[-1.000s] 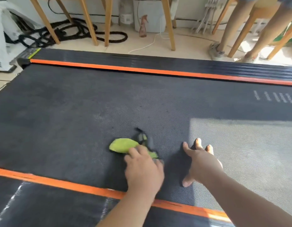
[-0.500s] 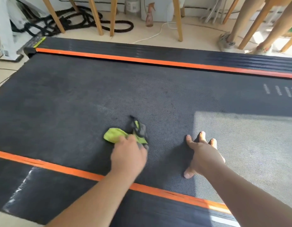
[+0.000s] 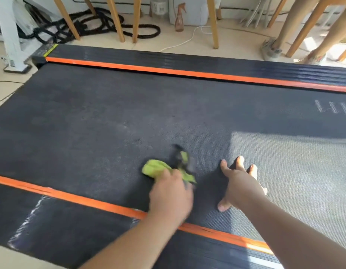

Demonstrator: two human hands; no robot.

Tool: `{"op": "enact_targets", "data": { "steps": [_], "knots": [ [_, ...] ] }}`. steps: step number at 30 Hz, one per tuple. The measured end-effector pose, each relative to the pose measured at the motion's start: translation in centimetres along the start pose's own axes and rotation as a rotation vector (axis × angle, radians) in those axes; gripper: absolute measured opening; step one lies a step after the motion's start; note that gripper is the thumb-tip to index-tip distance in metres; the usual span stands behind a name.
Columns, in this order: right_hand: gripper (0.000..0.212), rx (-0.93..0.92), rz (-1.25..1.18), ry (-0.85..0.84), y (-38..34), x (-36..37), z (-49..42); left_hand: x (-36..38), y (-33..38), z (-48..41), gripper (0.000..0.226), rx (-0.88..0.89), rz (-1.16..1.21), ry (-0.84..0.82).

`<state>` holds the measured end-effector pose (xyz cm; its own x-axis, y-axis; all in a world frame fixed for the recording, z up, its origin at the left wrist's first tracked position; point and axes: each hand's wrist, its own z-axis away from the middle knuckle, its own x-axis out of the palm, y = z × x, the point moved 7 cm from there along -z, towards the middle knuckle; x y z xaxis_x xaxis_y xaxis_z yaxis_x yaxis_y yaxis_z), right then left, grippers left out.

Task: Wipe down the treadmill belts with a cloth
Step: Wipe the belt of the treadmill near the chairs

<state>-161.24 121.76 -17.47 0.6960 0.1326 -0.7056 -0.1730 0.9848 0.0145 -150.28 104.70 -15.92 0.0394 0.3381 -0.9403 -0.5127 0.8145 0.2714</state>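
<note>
Left hand (image 3: 171,193) grips green cloth (image 3: 154,168) on belt (image 3: 90,123); right hand (image 3: 242,185) presses flat, fingers (image 3: 240,163) spread.

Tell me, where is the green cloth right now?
Head view: the green cloth lies low and centre on the treadmill belt, held by the left hand, just left of the right hand.

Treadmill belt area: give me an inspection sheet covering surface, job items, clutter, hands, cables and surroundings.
Surface: dark treadmill belt between orange stripes, sunlit at right.
Job's things: green cloth on the belt.
Clutter: nothing seen.
Hands: left hand holds the cloth, blurred; right hand flat on the belt, fingers spread.
Cables: white cable and coiled black rope on the floor beyond.
Surroundings: wooden legs, spray bottle, a person's foot.
</note>
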Motion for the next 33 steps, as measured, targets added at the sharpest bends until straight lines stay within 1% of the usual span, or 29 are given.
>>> {"op": "enact_targets", "data": {
  "steps": [2, 3, 4, 5, 6, 7, 9, 10, 11, 12, 13, 14, 15, 17, 19, 20, 21, 22, 24, 25, 26, 27, 28, 30, 32, 33],
  "knots": [
    [0.152, -0.014, 0.005, 0.017, 0.1, 0.0, -0.1, 1.6, 3.5, 2.5, 0.030, 0.220, 0.009, -0.124],
    [0.152, -0.024, 0.007, 0.032, 0.1, 0.1, -0.1, 1.5, 3.7, 2.1, 0.032, 0.310, 0.018, -0.185],
    [0.152, -0.028, 0.006, 0.040, 0.1, 0.1, -0.1, 0.7, 2.9, 0.7, 0.034, 0.353, -0.019, -0.204],
    [0.152, -0.026, 0.006, 0.039, 0.1, 0.1, -0.1, -0.2, 1.2, -1.1, 0.036, 0.349, -0.090, -0.189],
    [0.151, -0.019, 0.000, 0.030, 0.2, 0.0, -0.1, -1.2, -1.1, -3.2, 0.038, 0.296, -0.151, -0.150],
    [0.150, -0.014, -0.007, 0.018, 0.2, 0.0, 0.0, -2.2, -4.0, -5.5, 0.039, 0.188, -0.194, -0.111],
    [0.149, -0.013, -0.020, -0.001, 0.1, 0.0, 0.1, -3.7, -8.9, -7.6, 0.042, -0.087, -0.159, -0.044],
    [0.149, -0.012, -0.024, -0.006, 0.0, 0.0, 0.1, -3.8, -9.8, -7.4, 0.043, -0.185, -0.108, -0.015],
    [0.149, -0.011, -0.027, -0.004, 0.0, -0.1, 0.1, -3.5, -9.2, -6.5, 0.043, -0.229, -0.078, 0.007],
    [0.149, -0.012, -0.026, 0.001, -0.1, -0.1, 0.1, -2.9, -7.7, -5.2, 0.042, -0.234, -0.074, 0.019],
    [0.149, -0.012, -0.024, 0.005, -0.1, -0.2, 0.2, -2.1, -5.9, -3.9, 0.041, -0.203, -0.068, 0.020],
    [0.149, -0.010, -0.023, 0.007, -0.1, -0.2, 0.3, -1.4, -3.8, -2.3, 0.039, -0.128, -0.057, 0.013],
    [0.149, -0.010, -0.020, 0.010, -0.1, -0.2, 0.4, -0.7, -1.5, -0.5, 0.037, -0.019, -0.050, -0.002],
    [0.149, -0.019, -0.009, 0.021, -0.2, -0.2, 0.7, 0.5, 1.1, 2.1, 0.036, 0.198, -0.045, -0.120],
    [0.150, -0.030, 0.007, 0.037, -0.2, -0.2, 0.8, 0.0, 0.2, 1.1, 0.038, 0.325, -0.094, -0.216],
    [0.150, -0.034, 0.006, 0.044, -0.2, -0.2, 0.8, -0.7, -1.3, -0.5, 0.039, 0.331, -0.150, -0.205],
    [0.149, -0.037, 0.002, 0.050, -0.2, -0.3, 0.8, -1.5, -3.3, -2.3, 0.039, 0.280, -0.200, -0.169],
    [0.149, -0.037, -0.004, 0.051, -0.2, -0.3, 0.8, -2.6, -5.6, -4.2, 0.039, 0.167, -0.220, -0.123],
    [0.149, -0.025, -0.012, 0.047, -0.2, -0.3, 0.8, -3.9, -9.0, -5.7, 0.038, -0.103, -0.125, -0.025],
    [0.149, -0.018, -0.013, 0.040, -0.3, -0.3, 0.8, -3.8, -9.1, -5.3, 0.038, -0.182, -0.069, 0.002],
    [0.148, -0.012, -0.015, 0.029, -0.3, -0.3, 0.7, -3.1, -8.0, -4.3, 0.037, -0.194, -0.054, 0.004],
    [0.148, -0.009, -0.021, 0.021, -0.2, -0.3, 0.7, -2.1, -6.4, -3.3, 0.037, -0.153, -0.051, -0.007],
    [0.148, -0.008, -0.027, 0.016, -0.2, -0.3, 0.6, -1.4, -4.3, -2.3, 0.037, -0.070, -0.047, -0.025],
    [0.148, -0.026, -0.011, 0.015, -0.2, -0.5, 0.7, -0.2, -1.1, -0.3, 0.037, 0.146, -0.055, -0.104],
    [0.148, -0.064, 0.036, 0.043, -0.2, -0.6, 0.9, 0.2, -0.3, -0.5, 0.039, 0.313, -0.069, -0.222],
    [0.146, -0.085, 0.055, 0.062, -0.2, -1.0, 1.0, -0.1, -0.6, -1.4, 0.039, 0.361, -0.101, -0.248]
  ]
}}
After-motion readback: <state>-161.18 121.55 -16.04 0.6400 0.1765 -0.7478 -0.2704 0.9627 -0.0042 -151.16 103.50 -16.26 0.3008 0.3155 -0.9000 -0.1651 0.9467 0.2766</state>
